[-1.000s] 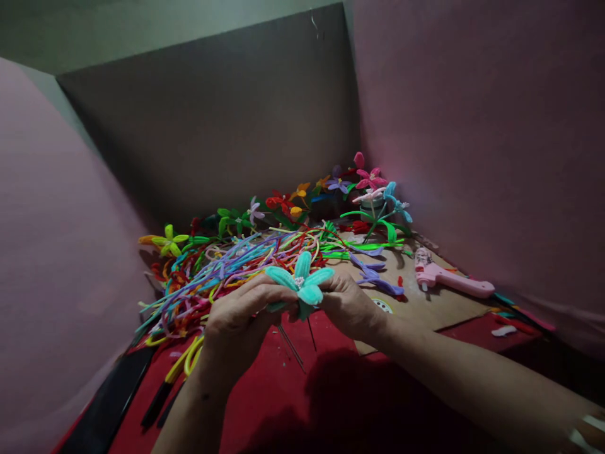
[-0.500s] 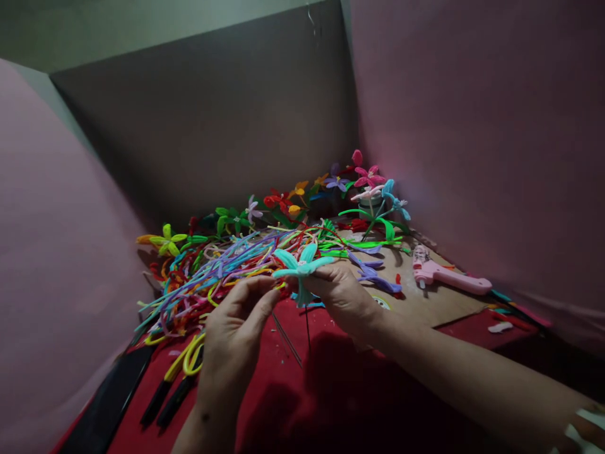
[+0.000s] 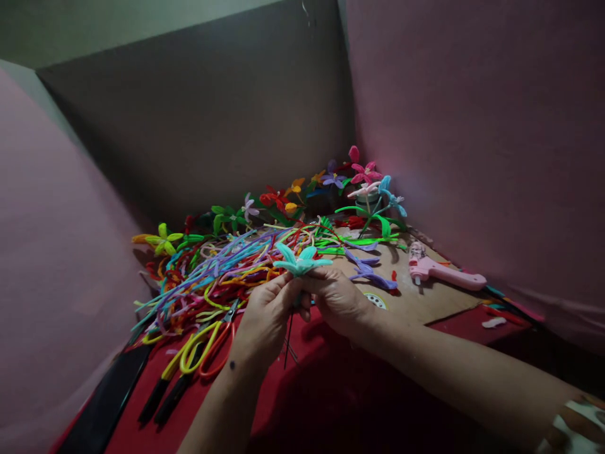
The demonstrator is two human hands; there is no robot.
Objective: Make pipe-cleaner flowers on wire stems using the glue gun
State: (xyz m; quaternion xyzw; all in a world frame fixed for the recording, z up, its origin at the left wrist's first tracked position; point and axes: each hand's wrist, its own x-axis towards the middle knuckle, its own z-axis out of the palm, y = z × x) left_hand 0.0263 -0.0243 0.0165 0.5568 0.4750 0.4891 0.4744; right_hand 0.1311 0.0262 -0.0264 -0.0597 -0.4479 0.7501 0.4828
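Observation:
A teal pipe-cleaner flower (image 3: 299,260) stands upright between my two hands, its thin dark wire stem (image 3: 287,343) hanging below. My left hand (image 3: 263,319) is closed, its fingertips pinching the stem just under the petals. My right hand (image 3: 339,299) is closed too, gripping the base of the flower from the right side. Both hands hover over the red cloth (image 3: 302,403), just in front of a tangled heap of loose coloured pipe cleaners (image 3: 222,271).
Finished pipe-cleaner flowers (image 3: 363,180) line the back by the grey board. A pink glue gun (image 3: 444,272) lies on brown cardboard (image 3: 416,296) at right. Yellow- and orange-handled scissors (image 3: 198,350) and dark tools (image 3: 163,394) lie at left. Pink walls close both sides.
The flower has turned upright and moved slightly up. My left hand let go, then came back to pinch the stem under the petals. The view has shifted a little.

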